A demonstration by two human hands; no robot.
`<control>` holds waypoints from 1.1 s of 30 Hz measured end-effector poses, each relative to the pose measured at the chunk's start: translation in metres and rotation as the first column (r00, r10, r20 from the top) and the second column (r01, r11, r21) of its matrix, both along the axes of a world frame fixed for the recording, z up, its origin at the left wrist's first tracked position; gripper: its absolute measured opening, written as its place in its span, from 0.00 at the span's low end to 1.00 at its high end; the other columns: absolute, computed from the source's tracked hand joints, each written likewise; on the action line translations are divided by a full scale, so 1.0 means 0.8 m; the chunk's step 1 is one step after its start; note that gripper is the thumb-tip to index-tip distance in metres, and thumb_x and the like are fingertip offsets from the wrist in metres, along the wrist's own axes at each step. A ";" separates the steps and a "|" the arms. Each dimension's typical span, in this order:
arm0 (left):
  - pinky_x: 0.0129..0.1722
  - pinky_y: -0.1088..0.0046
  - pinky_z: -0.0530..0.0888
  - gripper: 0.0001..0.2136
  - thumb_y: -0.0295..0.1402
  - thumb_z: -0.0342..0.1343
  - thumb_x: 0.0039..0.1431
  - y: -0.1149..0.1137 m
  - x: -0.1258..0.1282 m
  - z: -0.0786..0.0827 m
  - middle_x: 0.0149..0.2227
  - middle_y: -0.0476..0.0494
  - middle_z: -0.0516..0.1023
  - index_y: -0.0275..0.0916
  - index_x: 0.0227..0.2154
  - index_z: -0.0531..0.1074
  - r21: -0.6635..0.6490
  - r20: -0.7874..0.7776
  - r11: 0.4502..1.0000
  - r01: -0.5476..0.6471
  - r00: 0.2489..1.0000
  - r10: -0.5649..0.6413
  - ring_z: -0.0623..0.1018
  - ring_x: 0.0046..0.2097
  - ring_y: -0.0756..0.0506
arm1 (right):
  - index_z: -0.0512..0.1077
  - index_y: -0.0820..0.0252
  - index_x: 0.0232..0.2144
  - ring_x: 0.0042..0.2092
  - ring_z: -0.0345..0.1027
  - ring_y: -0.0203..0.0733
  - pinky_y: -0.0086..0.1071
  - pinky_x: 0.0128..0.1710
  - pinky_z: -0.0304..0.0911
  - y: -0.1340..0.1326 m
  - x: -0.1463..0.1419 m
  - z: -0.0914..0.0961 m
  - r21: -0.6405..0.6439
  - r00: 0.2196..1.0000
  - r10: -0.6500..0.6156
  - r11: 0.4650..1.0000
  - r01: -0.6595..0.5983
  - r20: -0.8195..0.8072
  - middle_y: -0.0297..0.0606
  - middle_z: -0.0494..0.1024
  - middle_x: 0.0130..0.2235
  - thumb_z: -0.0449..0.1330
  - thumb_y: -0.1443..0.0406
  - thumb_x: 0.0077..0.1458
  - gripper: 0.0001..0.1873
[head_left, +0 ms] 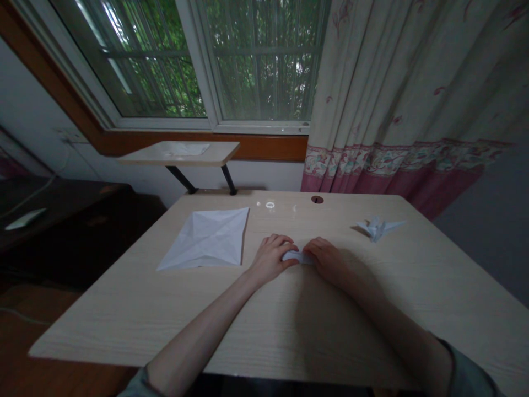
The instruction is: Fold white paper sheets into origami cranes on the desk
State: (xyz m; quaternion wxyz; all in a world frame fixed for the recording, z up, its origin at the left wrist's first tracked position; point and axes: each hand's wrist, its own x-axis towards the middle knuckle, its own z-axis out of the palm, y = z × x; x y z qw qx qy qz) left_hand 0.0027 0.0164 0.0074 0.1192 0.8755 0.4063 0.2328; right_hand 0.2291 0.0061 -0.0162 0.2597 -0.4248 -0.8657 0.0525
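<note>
Near the middle of the desk, a small piece of folded white paper (296, 256) lies between my two hands. My left hand (275, 255) has its fingers and thumb closed on the paper's left end. At the other end, my right hand (324, 257) pinches the paper with curled fingers, which hide part of it. To the left, a creased sheet of white paper (212, 238) lies spread out on the desktop. A folded paper crane (377, 227) rests on the right side, apart from my hands.
The pale wooden desk (256, 325) has a raised shelf (157, 153) at the back left, with white paper (190, 149) on it. A round cable hole (317, 199) sits near the back edge. Behind are a window and a curtain (372, 99); a dark table (53, 204) stands left.
</note>
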 end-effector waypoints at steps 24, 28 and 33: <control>0.53 0.60 0.66 0.16 0.40 0.67 0.56 0.001 0.000 -0.006 0.51 0.45 0.77 0.45 0.47 0.76 0.019 0.044 0.999 -0.030 0.999 0.029 0.71 0.53 0.40 | 0.73 0.58 0.41 0.46 0.69 0.46 0.44 0.50 0.67 0.000 -0.006 0.007 -0.025 0.987 0.054 0.998 -0.058 -0.148 0.43 0.77 0.43 0.51 0.76 0.57 0.15; 0.53 0.58 0.66 0.15 0.40 0.66 0.57 0.002 0.000 -0.010 0.53 0.45 0.76 0.48 0.47 0.78 0.061 0.011 0.997 -0.040 0.999 0.039 0.71 0.54 0.39 | 0.73 0.58 0.42 0.47 0.69 0.47 0.46 0.50 0.67 -0.001 -0.008 0.008 -0.013 0.987 0.060 0.998 -0.062 -0.148 0.44 0.77 0.43 0.54 0.72 0.60 0.11; 0.52 0.57 0.67 0.15 0.35 0.63 0.60 0.000 0.000 -0.007 0.54 0.44 0.75 0.49 0.50 0.77 0.105 -0.019 0.992 -0.066 0.998 0.068 0.70 0.55 0.39 | 0.75 0.58 0.42 0.47 0.69 0.47 0.45 0.50 0.68 0.002 -0.007 0.002 -0.009 0.984 0.069 0.997 -0.072 -0.167 0.44 0.76 0.43 0.53 0.72 0.61 0.12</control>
